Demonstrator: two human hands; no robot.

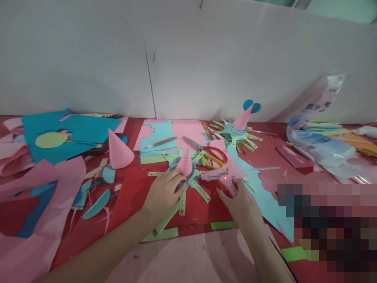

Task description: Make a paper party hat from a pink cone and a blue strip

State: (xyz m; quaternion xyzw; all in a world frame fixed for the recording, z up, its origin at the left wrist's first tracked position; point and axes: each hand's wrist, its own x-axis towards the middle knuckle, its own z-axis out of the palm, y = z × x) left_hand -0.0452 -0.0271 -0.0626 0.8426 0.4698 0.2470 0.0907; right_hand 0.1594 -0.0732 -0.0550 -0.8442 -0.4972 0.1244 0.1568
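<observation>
My left hand [166,190] is closed on the near left side of a paper craft, its fingertips at the base of a small pink paper cone [184,164]. The cone stands inside a blue paper ring, with printed pale-green strips [200,190] fanning out around it. To the right, my right hand [243,200] grips the handle of a pink glue gun [216,175] with a small red light lit. The nozzle points left, toward the ring. Under the craft lies a red sheet [132,192]. Scissors [216,155] with red and yellow handles rest just behind the gun.
A similar finished-looking craft [242,120], topped with blue discs, stands at the back. A larger pink cone [119,151] is on the left, near blue and pink paper scraps [97,204]. A utility knife [161,142] lies on stacked sheets. Plastic packaging [324,145] sits right, before a white wall.
</observation>
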